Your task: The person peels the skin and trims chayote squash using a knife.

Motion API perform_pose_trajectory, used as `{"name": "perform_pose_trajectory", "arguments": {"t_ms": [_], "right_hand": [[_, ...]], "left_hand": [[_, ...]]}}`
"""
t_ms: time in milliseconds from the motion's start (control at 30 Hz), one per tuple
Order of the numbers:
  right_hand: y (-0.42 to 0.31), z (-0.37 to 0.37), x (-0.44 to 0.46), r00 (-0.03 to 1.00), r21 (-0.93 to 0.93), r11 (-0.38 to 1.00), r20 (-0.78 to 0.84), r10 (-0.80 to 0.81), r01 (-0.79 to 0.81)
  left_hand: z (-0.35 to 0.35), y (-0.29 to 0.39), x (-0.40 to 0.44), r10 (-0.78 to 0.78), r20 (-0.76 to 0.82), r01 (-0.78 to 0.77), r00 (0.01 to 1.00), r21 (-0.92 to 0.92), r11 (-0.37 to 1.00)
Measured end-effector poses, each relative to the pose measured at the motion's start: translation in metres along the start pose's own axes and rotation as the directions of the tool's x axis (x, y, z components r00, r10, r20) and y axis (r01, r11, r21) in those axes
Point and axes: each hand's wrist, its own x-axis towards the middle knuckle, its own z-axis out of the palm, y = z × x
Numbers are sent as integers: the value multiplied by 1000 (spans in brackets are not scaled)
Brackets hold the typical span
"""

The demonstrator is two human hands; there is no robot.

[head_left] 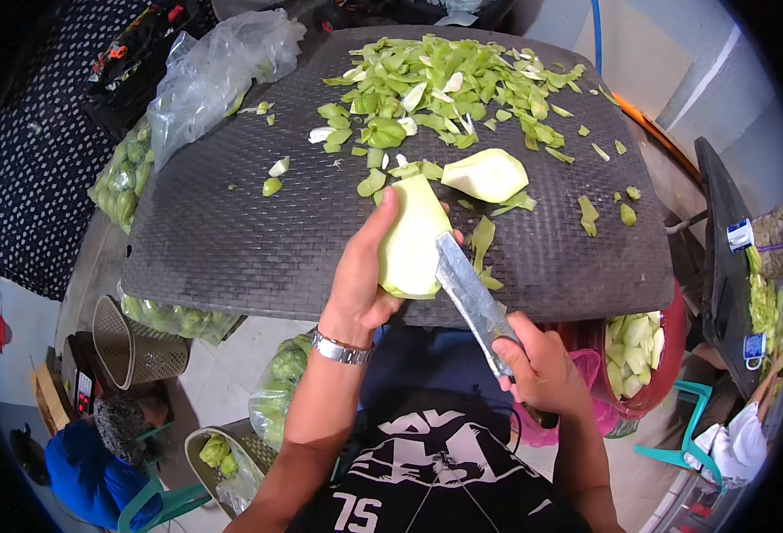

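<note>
My left hand point(360, 262) is closed around a peeled, pale green chayote point(409, 235), held above the near part of the dark woven-pattern table. In my right hand point(540, 366) is a knife point(473, 293), gripped by its handle. The blade slants up to the left, and its tip end meets the right side of the chayote. A second peeled chayote point(487, 174) lies on the table just beyond, among scattered peels. The fingers of my left hand are partly hidden behind the chayote.
A heap of green peels point(449, 84) covers the far part of the table point(231, 240). At its left lies a clear plastic bag point(222, 80). Below the right edge, a red tub point(671, 346) holds cut pale pieces. Baskets point(138, 342) and bagged chayotes point(285, 377) stand on the floor.
</note>
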Motion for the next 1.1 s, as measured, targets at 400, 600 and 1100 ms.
{"name": "perform_pose_trajectory", "arguments": {"t_ms": [400, 600, 1100], "right_hand": [[4, -18, 14, 997, -188, 981, 62, -37, 48], [4, 4, 13, 997, -26, 999, 66, -25, 27], [12, 28, 14, 998, 30, 998, -38, -53, 54]], "left_hand": [[-4, -5, -4, -30, 20, 28, 999, 77, 997], [-10, -19, -2, 40, 16, -40, 999, 8, 999], [5, -38, -1, 127, -158, -134, 979, -31, 991]]}}
